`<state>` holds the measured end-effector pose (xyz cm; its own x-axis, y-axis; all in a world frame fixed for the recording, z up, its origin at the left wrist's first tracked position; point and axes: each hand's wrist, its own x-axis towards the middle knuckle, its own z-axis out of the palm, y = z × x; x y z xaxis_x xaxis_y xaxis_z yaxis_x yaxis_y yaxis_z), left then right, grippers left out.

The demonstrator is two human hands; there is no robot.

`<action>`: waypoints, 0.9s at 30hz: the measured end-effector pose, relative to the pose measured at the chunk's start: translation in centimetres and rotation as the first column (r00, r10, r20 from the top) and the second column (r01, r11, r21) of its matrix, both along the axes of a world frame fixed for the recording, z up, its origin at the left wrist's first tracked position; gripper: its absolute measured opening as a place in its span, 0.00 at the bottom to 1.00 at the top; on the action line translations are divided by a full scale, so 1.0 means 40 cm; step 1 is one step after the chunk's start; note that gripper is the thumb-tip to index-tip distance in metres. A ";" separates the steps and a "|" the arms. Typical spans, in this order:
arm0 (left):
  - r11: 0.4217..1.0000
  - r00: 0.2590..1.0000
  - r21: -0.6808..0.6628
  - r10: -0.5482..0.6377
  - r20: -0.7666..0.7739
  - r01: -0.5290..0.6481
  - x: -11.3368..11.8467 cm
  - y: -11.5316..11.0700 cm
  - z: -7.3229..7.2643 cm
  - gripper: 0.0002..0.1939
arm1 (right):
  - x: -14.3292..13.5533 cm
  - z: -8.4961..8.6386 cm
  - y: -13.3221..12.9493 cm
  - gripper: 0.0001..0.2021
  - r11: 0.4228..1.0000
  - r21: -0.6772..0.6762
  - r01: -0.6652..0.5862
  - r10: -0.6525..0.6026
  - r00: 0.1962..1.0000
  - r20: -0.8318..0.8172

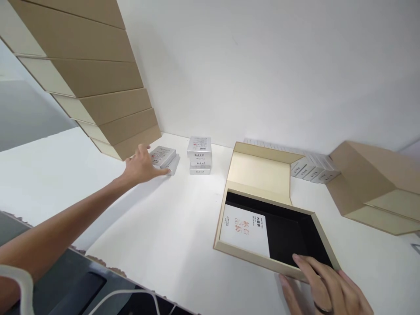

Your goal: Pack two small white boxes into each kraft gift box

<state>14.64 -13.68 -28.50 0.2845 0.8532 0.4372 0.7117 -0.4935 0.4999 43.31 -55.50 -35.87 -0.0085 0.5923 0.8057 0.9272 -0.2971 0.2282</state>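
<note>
The open box (275, 218) is steadied on the tabletop (170, 232) by the flat, empty right hand (324, 284), while the spread left hand (142, 166) is laid on small tins (164, 158), nothing being gripped.

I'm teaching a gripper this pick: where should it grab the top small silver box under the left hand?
Probably the top silver box by its two long side edges, coming from above: it lies flat on another box, skewed, so those edges overhang. The left hand covers its near end.
</note>
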 end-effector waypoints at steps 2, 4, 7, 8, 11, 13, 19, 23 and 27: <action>1.000 0.998 0.012 -0.008 0.061 0.007 -0.017 0.004 0.003 0.37 | -0.005 0.001 0.002 0.16 1.000 0.000 0.016 -0.016 1.000 -0.017; 0.999 0.991 0.004 0.052 0.123 -0.052 -0.040 -0.004 0.011 0.38 | -0.009 -0.002 -0.001 0.15 1.000 -0.003 0.016 -0.016 0.999 -0.035; 0.994 0.960 -0.043 0.107 0.259 -0.099 -0.060 -0.050 0.045 0.42 | -0.017 -0.003 -0.007 0.15 0.999 -0.030 0.010 -0.012 0.996 -0.091; 0.996 0.939 -0.049 0.083 0.333 -0.071 -0.056 -0.077 0.064 0.40 | -0.021 -0.002 -0.008 0.15 0.999 -0.041 0.006 -0.011 0.993 -0.114; 0.992 0.853 -0.044 -0.076 0.516 0.116 0.008 -0.185 0.142 0.31 | -0.038 0.005 -0.007 0.13 0.998 -0.063 0.001 -0.012 0.983 -0.185; 0.958 0.840 -0.050 -0.220 0.495 0.281 0.093 -0.268 0.195 0.33 | -0.048 0.010 -0.003 0.13 0.997 -0.072 -0.010 -0.006 0.977 -0.212; 0.494 0.477 -0.272 -0.869 -0.129 0.826 0.439 -0.479 0.232 0.30 | -0.050 0.025 0.004 0.34 0.981 0.176 -0.080 0.144 0.910 -0.390; 0.275 0.140 -0.490 -0.945 -0.295 0.827 0.609 -0.569 0.167 0.26 | -0.037 0.030 -0.001 0.39 0.945 0.317 -0.082 0.180 0.938 -0.295; 0.207 0.115 -0.596 -0.975 -0.189 0.776 0.648 -0.600 0.122 0.29 | -0.034 0.020 -0.002 0.40 0.939 0.343 -0.026 0.143 0.937 -0.319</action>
<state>40.55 -37.68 -23.61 0.9658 -0.1351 -0.2213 0.0091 -0.8354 0.5495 41.94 -55.59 -35.06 0.2571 0.3032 0.9176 0.9561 -0.2180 -0.1958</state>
